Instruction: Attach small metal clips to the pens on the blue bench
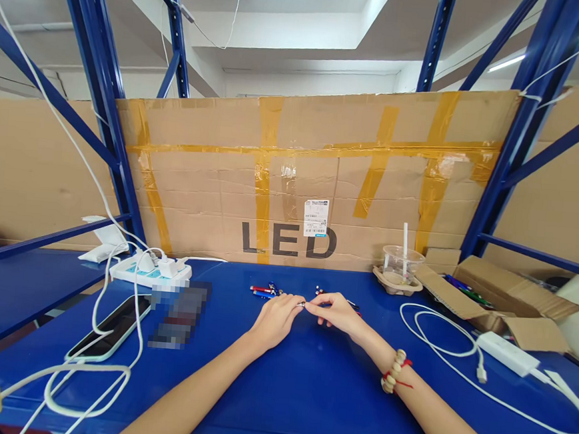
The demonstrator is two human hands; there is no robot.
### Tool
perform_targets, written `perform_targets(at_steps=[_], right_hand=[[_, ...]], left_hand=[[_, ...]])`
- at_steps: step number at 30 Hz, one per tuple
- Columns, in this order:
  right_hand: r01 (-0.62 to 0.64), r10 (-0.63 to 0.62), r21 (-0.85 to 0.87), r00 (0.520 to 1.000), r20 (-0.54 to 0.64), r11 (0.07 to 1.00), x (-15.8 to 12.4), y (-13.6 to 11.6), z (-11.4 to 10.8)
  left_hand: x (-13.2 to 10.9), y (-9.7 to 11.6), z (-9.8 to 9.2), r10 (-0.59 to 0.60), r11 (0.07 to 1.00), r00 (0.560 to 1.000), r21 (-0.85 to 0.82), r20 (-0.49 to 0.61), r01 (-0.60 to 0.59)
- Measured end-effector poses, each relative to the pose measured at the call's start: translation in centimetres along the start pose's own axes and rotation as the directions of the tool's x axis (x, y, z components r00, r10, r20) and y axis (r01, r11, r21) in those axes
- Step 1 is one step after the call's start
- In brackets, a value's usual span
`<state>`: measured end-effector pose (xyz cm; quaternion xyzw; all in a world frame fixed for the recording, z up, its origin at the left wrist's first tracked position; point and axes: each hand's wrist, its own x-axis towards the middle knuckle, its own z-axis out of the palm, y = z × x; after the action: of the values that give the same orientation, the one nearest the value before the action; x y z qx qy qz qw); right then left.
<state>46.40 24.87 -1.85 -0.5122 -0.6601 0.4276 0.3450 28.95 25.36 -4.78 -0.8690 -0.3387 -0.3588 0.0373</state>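
My left hand [274, 319] and my right hand [336, 312] meet above the middle of the blue shelf. Between their fingertips is a small silvery piece [302, 304], pinched from both sides; its exact kind is too small to make out. Just behind my left hand lie a few red and blue pen-like pieces [262, 292], partly covered by the hand. More dark and red slim pieces [353, 305] lie behind my right hand, which hides part of them. A beaded bracelet [394, 371] with red string is on my right wrist.
At left are a white power strip [129, 271], a phone [110, 328] and looping white cables. To the right stand a plastic cup [401, 262] in a carton holder, an opened cardboard box [494, 293] with pens, and a white adapter [507, 353]. Taped cardboard [211, 191] closes the back.
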Motion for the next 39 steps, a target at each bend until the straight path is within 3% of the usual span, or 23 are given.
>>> perform_targets(at_steps=[12,19,39], right_hand=[[0.0,0.0,0.019,1.0,0.02,1.0,0.0,0.05,-0.06],[0.0,-0.001,0.033,1.0,0.027,0.999,0.12,0.45,-0.04],[0.017,-0.018,0.017,0.999,0.04,1.0,0.22,0.64,0.0]], left_hand=[[-0.17,-0.32,0.13,0.005,1.0,1.0,0.017,0.031,-0.006],[-0.11,-0.31,0.12,0.045,0.997,0.999,0.064,-0.003,-0.045],[-0.14,-0.35,-0.02,0.041,0.999,0.999,-0.009,-0.007,-0.041]])
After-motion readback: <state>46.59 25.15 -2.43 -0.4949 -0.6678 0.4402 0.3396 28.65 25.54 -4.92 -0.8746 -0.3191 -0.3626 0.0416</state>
